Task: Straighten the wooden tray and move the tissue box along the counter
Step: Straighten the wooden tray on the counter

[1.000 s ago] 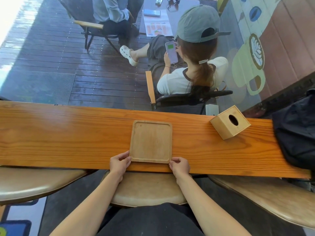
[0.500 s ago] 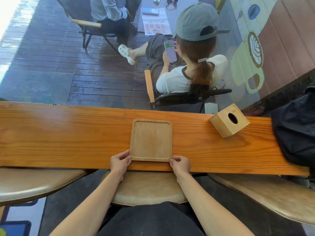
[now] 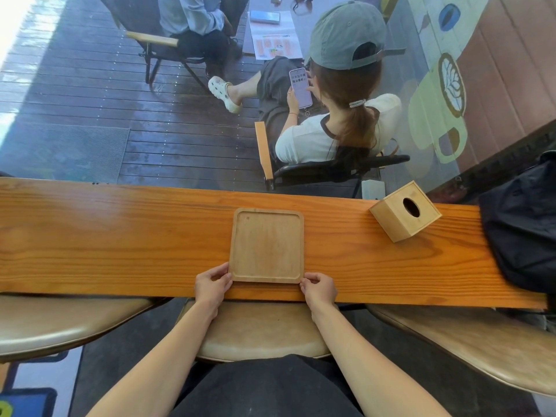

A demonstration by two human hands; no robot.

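Left hand (image 3: pixel 212 285): fingers curled narrow, tips pinching the near-left corner of the wooden tray (image 3: pixel 266 245). Right hand (image 3: pixel 319 288): same narrow curl, fingertips on the near-right corner. Tray flat, lower centre of frame, edges close to parallel with the counter (image 3: pixel 120 236).

Tray's near edge sits near the counter's front lip. Risk: a pull toward the body could tip it off onto the stool (image 3: pixel 258 329) below.

Tissue box (image 3: pixel 404 210), right of centre, well apart from tray, rotated, near the far edge. Risk: a careless push could send it over the back. Black bag (image 3: pixel 520 224) at frame right limits travel that way.
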